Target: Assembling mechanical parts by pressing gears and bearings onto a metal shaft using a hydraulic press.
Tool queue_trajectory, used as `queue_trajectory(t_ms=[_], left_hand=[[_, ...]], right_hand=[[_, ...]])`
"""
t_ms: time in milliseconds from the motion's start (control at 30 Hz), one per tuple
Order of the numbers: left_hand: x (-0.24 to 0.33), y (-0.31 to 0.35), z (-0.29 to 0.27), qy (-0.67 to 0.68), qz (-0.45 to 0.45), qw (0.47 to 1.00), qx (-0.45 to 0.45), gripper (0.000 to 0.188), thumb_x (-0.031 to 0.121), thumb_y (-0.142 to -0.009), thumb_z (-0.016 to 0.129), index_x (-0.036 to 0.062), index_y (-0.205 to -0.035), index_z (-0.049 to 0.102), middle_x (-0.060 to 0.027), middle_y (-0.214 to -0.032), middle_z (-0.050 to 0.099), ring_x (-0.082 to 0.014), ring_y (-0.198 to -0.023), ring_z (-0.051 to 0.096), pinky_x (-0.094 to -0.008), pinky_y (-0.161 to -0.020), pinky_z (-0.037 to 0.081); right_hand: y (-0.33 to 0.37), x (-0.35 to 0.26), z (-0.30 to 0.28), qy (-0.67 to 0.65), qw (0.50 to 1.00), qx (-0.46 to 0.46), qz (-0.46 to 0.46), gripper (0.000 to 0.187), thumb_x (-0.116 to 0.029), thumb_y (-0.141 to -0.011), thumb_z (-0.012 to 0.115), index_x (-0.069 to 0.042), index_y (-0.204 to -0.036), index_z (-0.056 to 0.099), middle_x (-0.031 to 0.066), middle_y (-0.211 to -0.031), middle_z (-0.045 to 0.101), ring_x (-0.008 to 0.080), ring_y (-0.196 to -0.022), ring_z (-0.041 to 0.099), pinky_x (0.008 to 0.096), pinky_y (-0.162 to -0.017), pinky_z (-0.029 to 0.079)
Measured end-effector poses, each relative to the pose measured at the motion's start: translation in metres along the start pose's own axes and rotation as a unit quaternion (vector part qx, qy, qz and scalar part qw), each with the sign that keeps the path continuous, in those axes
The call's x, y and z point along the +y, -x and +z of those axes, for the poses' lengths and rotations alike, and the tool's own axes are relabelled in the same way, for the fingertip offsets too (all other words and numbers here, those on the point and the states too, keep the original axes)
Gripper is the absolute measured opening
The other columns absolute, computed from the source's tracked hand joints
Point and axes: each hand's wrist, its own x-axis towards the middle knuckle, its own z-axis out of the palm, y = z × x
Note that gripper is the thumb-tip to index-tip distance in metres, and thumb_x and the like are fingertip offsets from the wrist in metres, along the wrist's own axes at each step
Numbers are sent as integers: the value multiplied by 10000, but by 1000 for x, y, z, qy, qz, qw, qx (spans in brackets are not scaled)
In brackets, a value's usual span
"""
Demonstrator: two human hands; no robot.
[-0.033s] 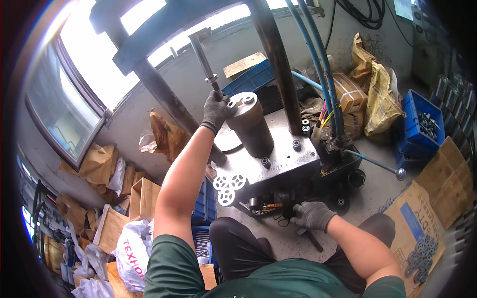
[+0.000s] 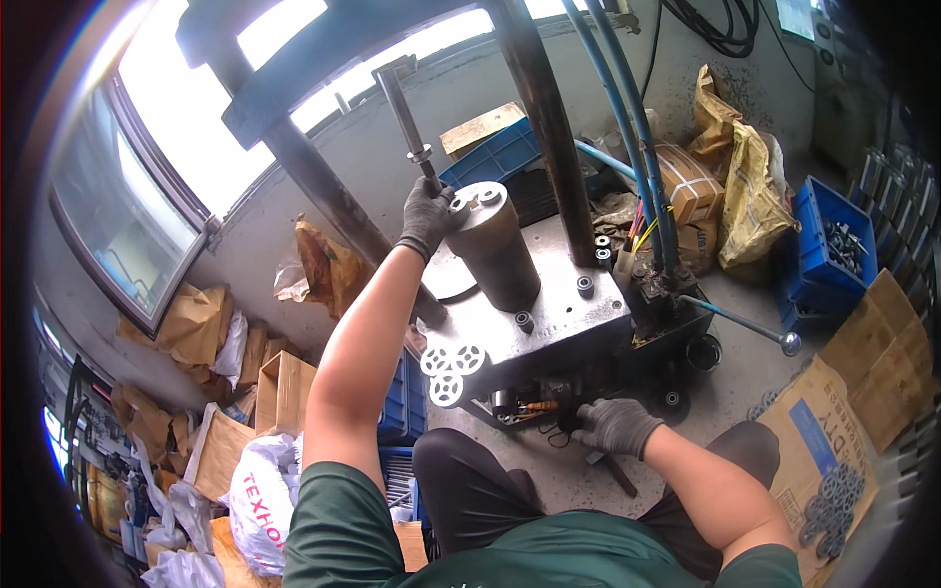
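My gloved left hand (image 2: 427,218) is closed around the lower end of an upright metal rod (image 2: 403,110) that has a collar and a crosspiece at its top. The hand is beside the upper rim of a dark steel cylinder (image 2: 497,257), which stands on the press's metal bed (image 2: 573,326). Small pale ring-like parts (image 2: 489,197) lie on the cylinder's top. Low in front of the bed, my gloved right hand (image 2: 619,427) has its fingers curled at a dark thing, mostly hidden. Three pale spoked discs (image 2: 448,388) are at the bed's front left corner.
Steel columns (image 2: 549,127) of the press rise behind the bed. A lever with a ball end (image 2: 790,343) sticks out at right. Small dark bushings (image 2: 585,286) stand on the bed. Blue crates (image 2: 833,230), cardboard (image 2: 818,431) with metal rings, and bags (image 2: 265,500) surround me.
The rod in my left hand has shifted very slightly to the right. My right hand looks the same.
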Motion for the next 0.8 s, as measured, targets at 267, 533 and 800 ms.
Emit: queue_trajectory(t_ms=[267, 533, 800], left_hand=[[20, -20, 43, -29, -13, 999, 3, 191, 139, -968, 727, 30, -1072, 610, -120, -906, 711, -260, -832, 708, -391, -823, 584], [43, -3, 46, 25, -36, 999, -7, 247, 111, -937, 756, 37, -1106, 592, -98, -921, 691, -203, -830, 684, -349, -784, 582], [16, -21, 54, 143, -47, 986, 68, 160, 87, -971, 733, 40, -1110, 670, -45, -946, 711, -169, -871, 681, -318, -805, 578]], right_hand=[[8, -10, -10, -9, 1000, -25, 15, 662, -656, -985, 525, -63, -1229, 686, 218, -1185, 700, 368, -1169, 679, 486, -1016, 519], [20, 5, 14, 40, 997, 56, -23, 466, -531, -946, 640, -135, -1180, 718, 163, -1041, 715, 340, -992, 707, 464, -865, 575], [44, -1, -25, -1, 997, 72, -35, 463, -486, -948, 658, -91, -1186, 703, 196, -1084, 710, 373, -1018, 707, 482, -885, 566]])
